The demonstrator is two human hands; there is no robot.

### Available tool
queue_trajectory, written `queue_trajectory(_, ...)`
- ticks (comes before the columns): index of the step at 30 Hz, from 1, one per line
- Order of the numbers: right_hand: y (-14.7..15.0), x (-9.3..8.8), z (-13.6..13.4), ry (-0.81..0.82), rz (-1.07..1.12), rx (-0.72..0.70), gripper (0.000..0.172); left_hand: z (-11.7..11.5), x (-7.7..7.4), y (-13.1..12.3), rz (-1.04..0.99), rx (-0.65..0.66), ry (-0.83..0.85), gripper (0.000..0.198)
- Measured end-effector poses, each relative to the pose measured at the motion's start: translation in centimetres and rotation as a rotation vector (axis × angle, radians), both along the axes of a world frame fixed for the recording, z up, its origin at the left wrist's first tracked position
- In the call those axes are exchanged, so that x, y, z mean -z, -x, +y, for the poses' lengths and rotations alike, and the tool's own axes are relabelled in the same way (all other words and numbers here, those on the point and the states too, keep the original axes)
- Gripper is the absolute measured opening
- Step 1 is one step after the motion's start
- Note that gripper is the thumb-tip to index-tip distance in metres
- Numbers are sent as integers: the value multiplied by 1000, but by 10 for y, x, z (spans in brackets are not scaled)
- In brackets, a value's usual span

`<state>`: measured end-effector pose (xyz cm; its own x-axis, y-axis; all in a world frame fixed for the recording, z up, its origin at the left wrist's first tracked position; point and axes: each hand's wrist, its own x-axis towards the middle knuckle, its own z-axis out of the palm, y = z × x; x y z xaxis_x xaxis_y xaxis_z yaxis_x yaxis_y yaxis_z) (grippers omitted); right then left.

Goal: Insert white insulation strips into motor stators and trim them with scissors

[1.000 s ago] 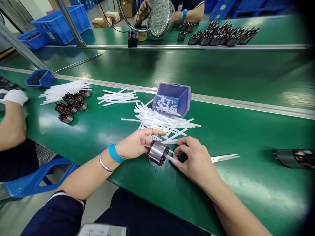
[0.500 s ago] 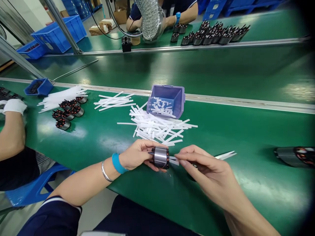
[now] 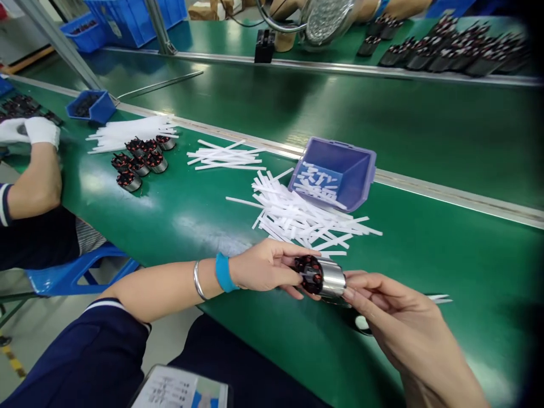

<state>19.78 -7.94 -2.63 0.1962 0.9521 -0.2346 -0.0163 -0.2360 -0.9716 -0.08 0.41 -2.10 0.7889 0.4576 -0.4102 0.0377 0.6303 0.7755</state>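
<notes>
A small metal motor stator (image 3: 321, 276) with copper windings is held over the green table's front edge, its open end turned towards me. My left hand (image 3: 267, 265) grips it from the left, fingers wrapped around its end. My right hand (image 3: 395, 320) touches its right side with closed fingertips and also seems to hold scissors (image 3: 437, 298), whose blades stick out to the right. A heap of white paper strips (image 3: 306, 218) lies just behind my hands.
A purple bin (image 3: 340, 170) with short strips stands behind the heap. More strips (image 3: 225, 156) and several stators (image 3: 140, 158) lie to the left, near a co-worker's gloved hand (image 3: 40, 130). Beyond a metal rail runs a green conveyor belt (image 3: 340, 113).
The stator has been turned so its open wound end faces me. My right hand has shifted to its right side, and the strip it was pushing in is out of sight. The camera swung left.
</notes>
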Motion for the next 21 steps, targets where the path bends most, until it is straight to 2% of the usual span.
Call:
queue_trajectory(7,0,7,1,46,-13,-17,29,-8,10,-6,26,8,-45,61)
queue_trajectory(13,13,9,-2,-68,-100,-7,19,-13,11,-7,66,-77,-113,41)
queue_trajectory(17,16,9,-1,-150,-201,-110,13,-14,11,-5,85,-87,-195,30)
queue_trajectory(21,14,4,-1,-163,-247,-184,15,-14,12,-5,92,-87,-281,18)
